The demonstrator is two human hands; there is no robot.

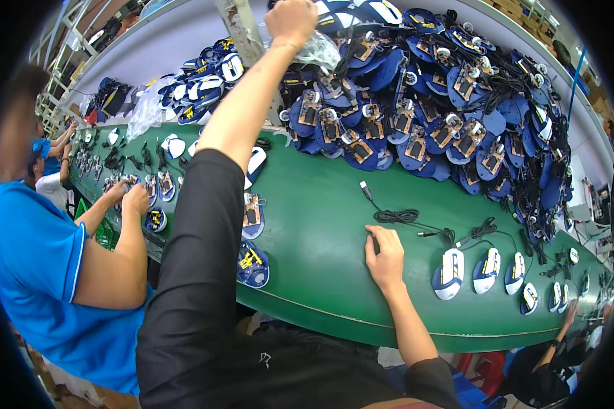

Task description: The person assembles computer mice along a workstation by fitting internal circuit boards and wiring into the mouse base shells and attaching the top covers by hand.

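My left arm stretches far forward across the table to the top of the view. There my left hand (292,22) is closed beside a heap of white and blue mouse shells (378,12); what its fingers hold, if anything, is hidden. My right hand (386,255) lies on the green work surface (320,273) with its fingers stretched out and nothing in it. A coiled black cable (397,216) with a USB plug (366,190) lies just beyond it. By my left sleeve are a blue mouse base with a circuit board (253,217) and a blue shell with yellow parts (252,264).
A tall heap of blue mouse bases with boards and cables (416,129) fills the far side. White corded mice (449,274) line the right. A post (242,34) stands near my left forearm. At left, a co-worker in a blue shirt (61,273) handles mouse parts.
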